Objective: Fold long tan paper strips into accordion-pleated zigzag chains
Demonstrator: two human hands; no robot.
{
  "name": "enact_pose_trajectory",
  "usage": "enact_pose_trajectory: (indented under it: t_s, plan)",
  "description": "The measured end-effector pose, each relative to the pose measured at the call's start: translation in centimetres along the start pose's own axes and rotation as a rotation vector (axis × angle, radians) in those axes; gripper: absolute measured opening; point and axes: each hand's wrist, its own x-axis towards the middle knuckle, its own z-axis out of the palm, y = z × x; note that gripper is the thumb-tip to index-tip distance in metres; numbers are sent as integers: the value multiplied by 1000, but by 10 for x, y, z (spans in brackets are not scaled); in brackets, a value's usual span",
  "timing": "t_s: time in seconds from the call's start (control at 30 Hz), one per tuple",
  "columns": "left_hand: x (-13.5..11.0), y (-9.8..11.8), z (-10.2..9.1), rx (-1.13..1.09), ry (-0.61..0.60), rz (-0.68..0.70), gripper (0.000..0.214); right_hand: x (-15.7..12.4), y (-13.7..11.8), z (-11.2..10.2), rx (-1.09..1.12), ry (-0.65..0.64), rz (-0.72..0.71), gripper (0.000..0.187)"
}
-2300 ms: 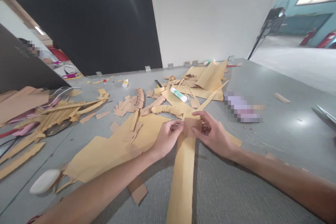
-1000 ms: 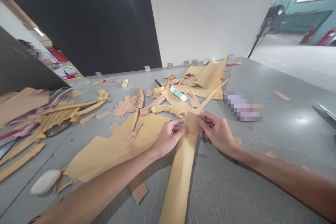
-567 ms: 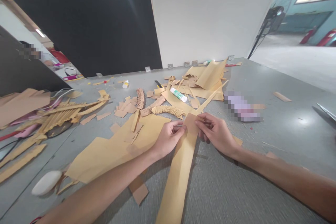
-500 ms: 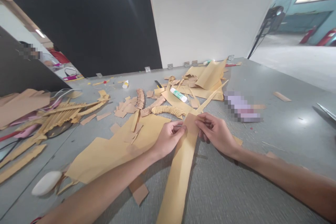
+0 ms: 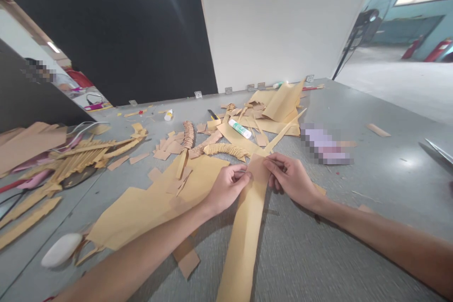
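Note:
A long tan paper strip (image 5: 246, 226) runs from the bottom of the view up to my hands on the grey table (image 5: 318, 255). My left hand (image 5: 226, 188) pinches the strip's far end from the left, fingers closed on its folded edge. From the right, my right hand (image 5: 292, 180) grips the same folded end with curled fingers. The fold sits between the two thumbs. A pleated, accordion-folded paper band (image 5: 226, 149) lies just beyond my hands.
A large tan sheet (image 5: 148, 203) lies left of the strip, with small cut pieces (image 5: 170, 144) beyond it. A glue stick (image 5: 239, 128) rests among paper scraps at the back. A white oval object (image 5: 61, 249) sits at the near left. Folded strips (image 5: 81, 155) pile up at far left.
The folded end of the strip has been pressed lower and flatter between my hands. The strip's near end swung left, then back right. Both hands kept their grip.

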Motion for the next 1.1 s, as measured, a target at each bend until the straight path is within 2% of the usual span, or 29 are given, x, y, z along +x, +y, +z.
enact_pose_trajectory:
  t_s: [0.13,0.23,0.37,0.43,0.5,0.6,0.67,0.73,0.8,0.9,1.0,1.07,1.1]
  plan:
    - [1,0,1,16,15,-4,31,-2,-1,0,-34,55,-21,33]
    - [2,-3,-1,5,29,-38,34,-7,-4,1,-162,151,-94,33]
    - [3,-7,-3,-33,151,-52,33,-11,-4,1,-329,260,-172,35]
    - [4,-8,-3,-61,197,-44,31,-9,2,0,-372,360,-189,36]
    - [5,-8,-4,-103,210,-40,24,-5,9,-1,-406,461,-208,40]
    - [6,-8,-3,-243,223,-51,17,1,16,0,-511,505,-260,55]
    - [8,-8,-4,-335,229,-56,22,2,14,1,-583,481,-318,51]
    - [8,-9,-4,-371,227,-64,33,-1,8,2,-594,428,-406,38]
    - [8,-9,-4,-344,208,-64,39,-5,1,2,-533,293,-455,30]
    - [7,-7,-3,-262,187,-45,33,-10,-5,3,-389,77,-414,25]
    - [7,-5,-2,-294,175,-41,31,-13,-5,2,-311,71,-392,17]
    - [7,-3,-2,-360,153,-49,36,-13,-4,2,-305,63,-443,9]
    - [8,-2,-3,-379,142,-52,37,-13,-4,2,-313,36,-485,10]
